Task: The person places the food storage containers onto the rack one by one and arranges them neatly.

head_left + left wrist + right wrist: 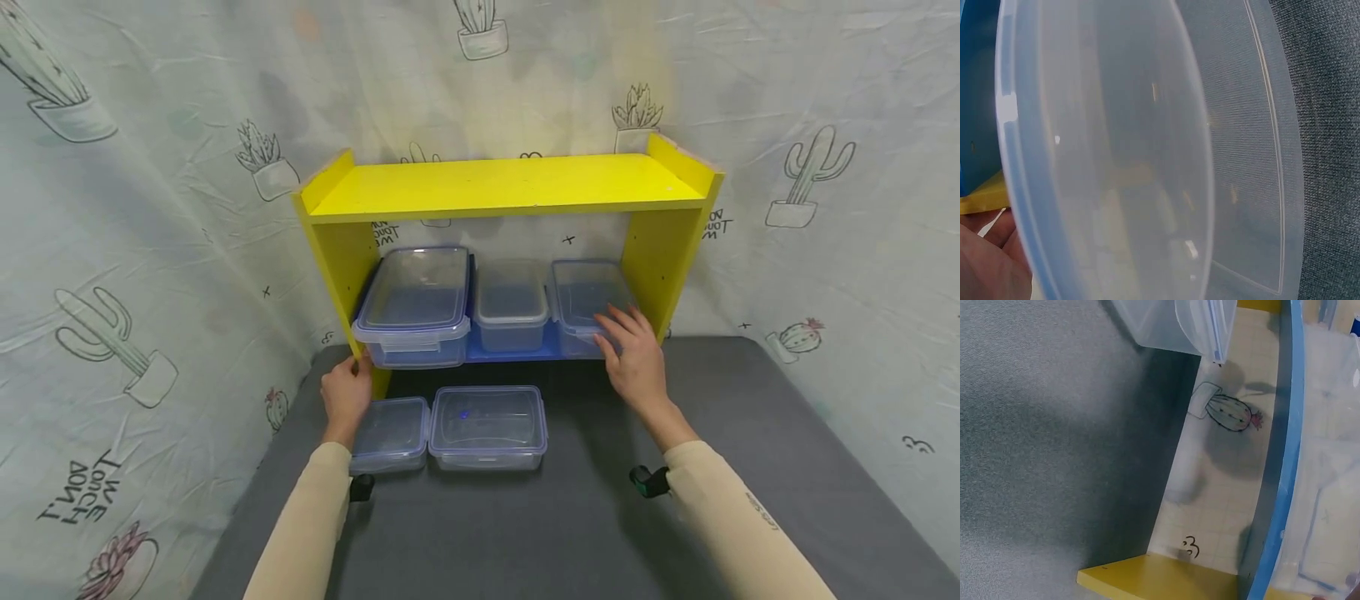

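My left hand point(347, 392) grips the lower front edge of the yellow side panel point(330, 275) of a shelf unit. In the left wrist view, that hand point(994, 259) shows at the lower left, beside the panel's yellow end. My right hand point(636, 357) has its fingers spread at the front of a clear lidded food container point(588, 287) on the right of the blue shelf board point(551, 342). A smaller container point(512, 292) stands in the middle of that board, and a large one point(420, 287) on the left, its front over the board's edge.
Below the shelf, two lidded containers lie side by side on the grey cloth: a small one point(392, 429) at left and a wider one point(489, 427). The yellow top board point(510, 183) spans above the upper containers. A patterned sheet point(825, 275) hangs behind.
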Action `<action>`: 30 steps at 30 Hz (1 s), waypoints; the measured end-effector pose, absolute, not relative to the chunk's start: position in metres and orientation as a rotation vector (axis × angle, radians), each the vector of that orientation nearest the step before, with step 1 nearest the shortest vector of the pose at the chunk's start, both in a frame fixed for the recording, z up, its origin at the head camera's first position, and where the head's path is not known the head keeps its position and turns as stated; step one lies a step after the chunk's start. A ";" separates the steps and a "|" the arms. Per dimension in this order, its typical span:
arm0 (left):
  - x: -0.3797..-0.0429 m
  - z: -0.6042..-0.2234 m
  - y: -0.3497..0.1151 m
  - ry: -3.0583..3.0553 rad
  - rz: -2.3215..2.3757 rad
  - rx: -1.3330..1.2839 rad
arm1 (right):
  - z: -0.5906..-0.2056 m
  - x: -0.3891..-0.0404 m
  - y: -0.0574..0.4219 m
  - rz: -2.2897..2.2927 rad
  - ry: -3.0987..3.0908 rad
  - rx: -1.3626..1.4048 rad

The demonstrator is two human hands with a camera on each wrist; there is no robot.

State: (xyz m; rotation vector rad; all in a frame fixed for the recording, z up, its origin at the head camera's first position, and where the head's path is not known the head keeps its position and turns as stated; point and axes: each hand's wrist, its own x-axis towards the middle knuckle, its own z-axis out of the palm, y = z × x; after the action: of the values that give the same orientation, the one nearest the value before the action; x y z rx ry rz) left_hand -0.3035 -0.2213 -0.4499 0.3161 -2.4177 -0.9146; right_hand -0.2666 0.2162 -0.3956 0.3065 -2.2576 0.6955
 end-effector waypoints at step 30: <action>-0.305 -0.452 -0.223 -2.437 -0.924 0.320 | -0.465 -0.255 0.206 0.627 -1.843 0.553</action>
State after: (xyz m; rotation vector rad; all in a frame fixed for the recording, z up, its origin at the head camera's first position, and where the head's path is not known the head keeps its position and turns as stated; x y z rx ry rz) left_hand -0.3049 -0.2235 -0.4520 0.3201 -2.4368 -0.9236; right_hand -0.2547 0.2056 -0.4648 0.5528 -1.8431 0.6274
